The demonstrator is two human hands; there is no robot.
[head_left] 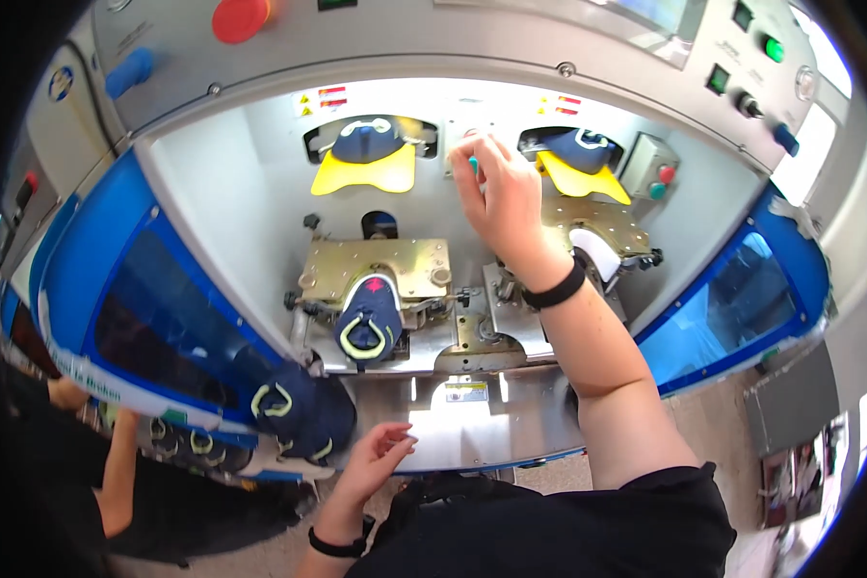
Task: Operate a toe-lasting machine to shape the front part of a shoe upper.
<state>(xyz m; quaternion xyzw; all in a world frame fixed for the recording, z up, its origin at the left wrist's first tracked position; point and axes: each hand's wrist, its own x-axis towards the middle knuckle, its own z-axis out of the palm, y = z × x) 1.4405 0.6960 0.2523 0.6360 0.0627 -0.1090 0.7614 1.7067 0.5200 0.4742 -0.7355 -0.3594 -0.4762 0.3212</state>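
Note:
My right hand (501, 193) is raised inside the machine, its fingers curled in with nothing showing in them. Beside the fingers, partly covered by them, is a small green button (473, 166) on the back wall; I cannot tell whether they touch it. Low in front, my left hand (378, 460) hangs empty over the front edge of the metal ledge (453, 424), fingers loosely apart. A navy shoe upper (369, 323) with a lime-edged collar sits on the left station below a brass-coloured plate (376, 267). The right station shows a white curved form (597, 252), partly behind my forearm.
Two navy uppers, left (366, 144) and right (583, 151), sit above yellow flaps on the back wall. More navy uppers (303, 409) are bunched left of the ledge. A button box (651, 169) is on the right wall. Another person's forearm (120, 472) shows at lower left.

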